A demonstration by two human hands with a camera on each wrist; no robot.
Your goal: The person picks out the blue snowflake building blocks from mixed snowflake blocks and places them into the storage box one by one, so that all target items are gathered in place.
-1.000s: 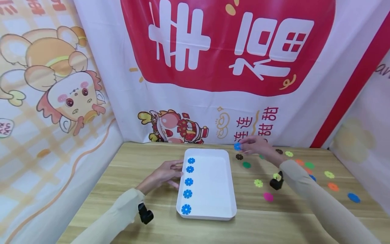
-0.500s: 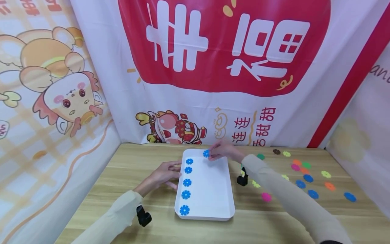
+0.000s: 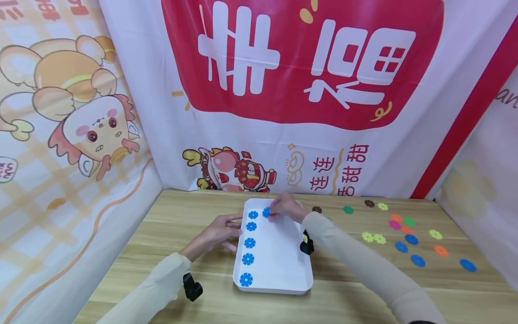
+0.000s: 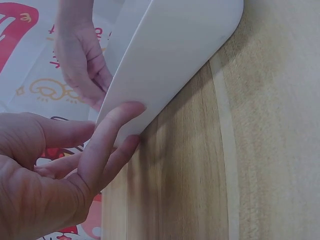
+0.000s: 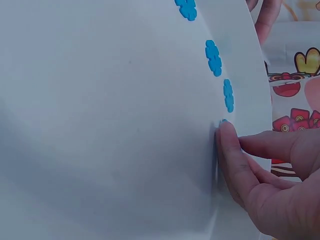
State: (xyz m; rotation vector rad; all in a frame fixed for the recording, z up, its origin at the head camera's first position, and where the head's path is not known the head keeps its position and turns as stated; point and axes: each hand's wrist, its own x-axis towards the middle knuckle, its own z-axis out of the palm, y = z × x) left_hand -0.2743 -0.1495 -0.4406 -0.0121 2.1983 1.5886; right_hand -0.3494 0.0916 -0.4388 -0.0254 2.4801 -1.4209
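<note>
A white rectangular tray (image 3: 281, 263) lies on the wooden table, with several blue snowflake discs (image 3: 249, 243) in a column along its left side. Near the far left corner, my right hand (image 3: 286, 208) pinches another blue snowflake disc (image 3: 266, 212), just right of the column's far end. In the right wrist view my fingertips (image 5: 229, 132) cover most of that held disc. My left hand (image 3: 218, 230) rests against the tray's left side. The left wrist view shows its fingers (image 4: 102, 142) touching the outer wall and rim, fairly straight.
Right of the tray, loose discs in yellow (image 3: 379, 239), orange (image 3: 441, 250), pink (image 3: 394, 224), green (image 3: 348, 209), brown (image 3: 369, 203) and blue (image 3: 417, 260) lie scattered on the table (image 3: 344, 297). A printed cloth (image 3: 259, 148) hangs behind the table's far edge.
My right hand has carried a blue snowflake disc leftward from beyond the tray's right side and down to its far left end. The left hand stays at the tray's side.
</note>
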